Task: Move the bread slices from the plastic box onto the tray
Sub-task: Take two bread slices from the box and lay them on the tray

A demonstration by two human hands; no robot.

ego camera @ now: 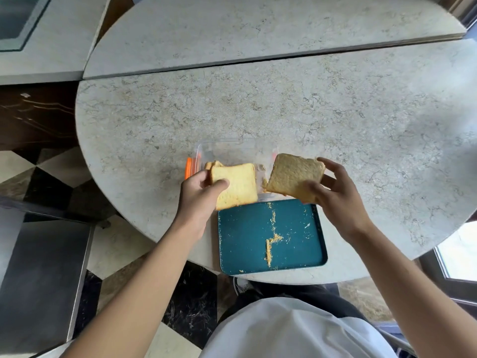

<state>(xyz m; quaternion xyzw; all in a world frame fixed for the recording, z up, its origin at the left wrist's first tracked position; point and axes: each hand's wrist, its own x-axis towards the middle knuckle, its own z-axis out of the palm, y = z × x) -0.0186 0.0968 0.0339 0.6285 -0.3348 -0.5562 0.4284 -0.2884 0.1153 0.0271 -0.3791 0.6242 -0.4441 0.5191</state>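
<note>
My left hand grips a pale yellow bread slice by its left edge, above the near wall of the clear plastic box. My right hand holds a browner bread slice, tilted, over the box's right end and the far edge of the teal tray. More bread peeks out inside the box behind the yellow slice. The tray lies just in front of the box and carries only lines of crumbs.
The box and tray sit near the front edge of a round marble table. An orange clip shows at the box's left end. A checkered floor and a dark cabinet lie to the left. My lap is below the table edge.
</note>
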